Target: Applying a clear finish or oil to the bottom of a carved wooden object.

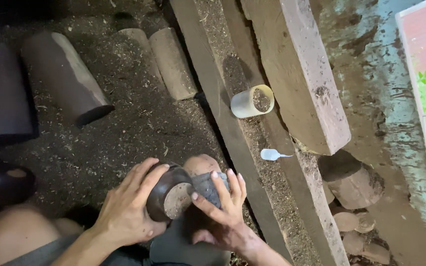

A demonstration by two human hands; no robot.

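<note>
My left hand (129,207) grips a dark round wooden bowl-like piece (171,197), its pale flat face turned toward me. Against that face my right hand (223,204) presses a folded grey abrasive sheet (208,187), fingers spread over it. Both hands rest above my knee (200,165) near the bottom centre of the head view. A small white dropper-like bottle (270,154) lies on a plank to the right of the hands.
Long wooden planks (297,74) run diagonally from the top to the lower right. A hollow pale cylinder (252,102) lies between them. Round log pieces (67,74) lie on the sawdust-covered ground (139,128). Wood offcuts (353,184) sit at lower right; a concrete wall (395,98) stands right.
</note>
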